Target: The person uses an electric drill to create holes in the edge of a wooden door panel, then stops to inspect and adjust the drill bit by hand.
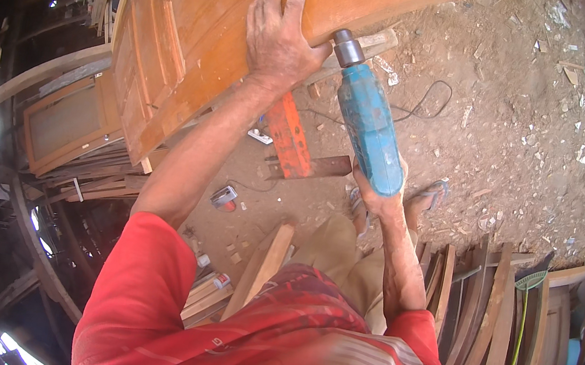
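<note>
A wooden door (209, 31), orange-brown with raised panels, stretches across the top of the head view. My left hand (280, 37) lies on it near the edge, fingers stretched out and thumb pointing at the drill. In my right hand (381, 198) is a blue power drill (370, 123), gripped at its handle end. Its metal chuck (348, 48) is up against the door's edge beside my left thumb. Whether a bit sits in the chuck, or touches the wood, is hidden. Most of my right fingers are behind the drill body.
An orange metal stand (289, 138) is under the door. A dark cord (434, 90) loops over the dirt floor (520, 138), which has scattered wood chips. Timber strips (490, 312) stand at lower right. A framed panel (67, 127) leans at left; a small tool (224, 197) lies near my feet.
</note>
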A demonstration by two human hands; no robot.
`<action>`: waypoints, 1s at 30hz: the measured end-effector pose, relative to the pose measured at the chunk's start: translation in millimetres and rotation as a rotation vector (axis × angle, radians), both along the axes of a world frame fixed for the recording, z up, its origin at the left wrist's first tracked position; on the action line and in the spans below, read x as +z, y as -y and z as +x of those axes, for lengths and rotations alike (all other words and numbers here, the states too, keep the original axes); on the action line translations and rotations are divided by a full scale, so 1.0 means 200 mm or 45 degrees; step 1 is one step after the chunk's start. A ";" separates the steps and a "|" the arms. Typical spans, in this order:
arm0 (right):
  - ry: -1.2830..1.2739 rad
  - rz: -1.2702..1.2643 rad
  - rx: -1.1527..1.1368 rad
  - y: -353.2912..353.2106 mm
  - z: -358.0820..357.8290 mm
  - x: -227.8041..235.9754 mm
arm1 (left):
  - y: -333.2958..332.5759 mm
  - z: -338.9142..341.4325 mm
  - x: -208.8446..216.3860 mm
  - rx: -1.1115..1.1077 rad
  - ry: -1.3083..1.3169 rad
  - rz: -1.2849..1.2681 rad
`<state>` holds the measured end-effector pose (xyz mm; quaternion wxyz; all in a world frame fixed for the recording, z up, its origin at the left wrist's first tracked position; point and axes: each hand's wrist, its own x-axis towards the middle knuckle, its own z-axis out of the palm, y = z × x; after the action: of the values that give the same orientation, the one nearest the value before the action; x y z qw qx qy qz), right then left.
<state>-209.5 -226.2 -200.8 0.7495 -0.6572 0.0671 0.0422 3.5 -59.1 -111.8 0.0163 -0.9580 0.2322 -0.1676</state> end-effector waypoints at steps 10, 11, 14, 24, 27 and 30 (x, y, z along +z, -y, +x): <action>0.227 -0.067 -0.017 -0.01 0.00 -0.05 | -0.01 0.01 -0.03 -0.004 -0.035 -0.029; 0.224 -0.065 -0.018 -0.01 0.00 -0.05 | -0.02 0.00 -0.03 -0.007 -0.023 -0.027; 0.112 -0.015 0.001 0.00 0.01 -0.04 | -0.01 0.01 -0.02 0.005 -0.047 -0.008; -0.033 0.130 0.044 0.02 0.01 -0.02 | 0.01 0.00 0.01 0.037 -0.053 -0.017; -0.029 0.158 0.008 0.01 0.00 -0.02 | 0.01 -0.01 0.01 0.051 -0.047 -0.027; -0.056 0.130 0.039 0.03 -0.02 -0.05 | 0.01 -0.01 0.02 0.060 -0.059 -0.035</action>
<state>-212.9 -231.5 -211.7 0.7798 -0.6179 0.0712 0.0713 0.6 -61.6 -107.9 0.0015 -0.9669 0.2077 -0.1481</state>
